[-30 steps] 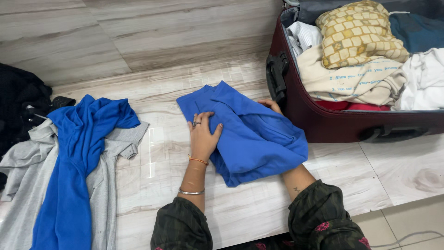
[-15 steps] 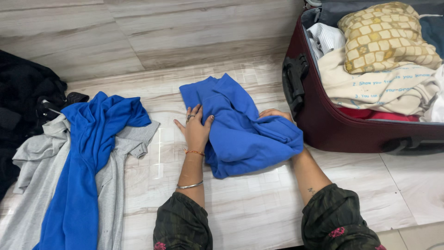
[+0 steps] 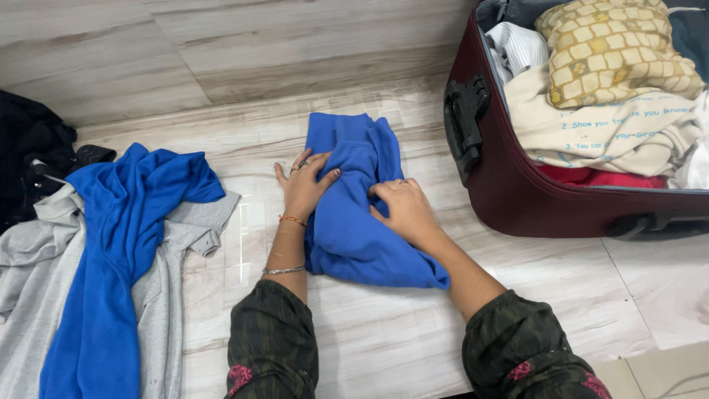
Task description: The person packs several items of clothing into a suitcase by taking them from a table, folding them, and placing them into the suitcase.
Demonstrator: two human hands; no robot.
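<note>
I see my 2 hands pressing a soft blue garment [image 3: 353, 214] on the glossy marble floor [image 3: 413, 325]: right hand [image 3: 405, 210] curled, pinching a fold; left hand [image 3: 304, 185] flat, fingers spread. Slick floor could let the bundle slide apart. Beyond, a maroon suitcase [image 3: 517, 188] holds rumpled clothes.

Dark green patterned sleeves [image 3: 272, 343] — pink motifs — with bangle [image 3: 282, 270], orange thread [image 3: 292, 219], finger rings [image 3: 303, 164].

We see no packages, labels, signs or screens here; only the cream garment [image 3: 591, 129] in the open suitcase [image 3: 517, 192], far right, carries blue print.
</note>
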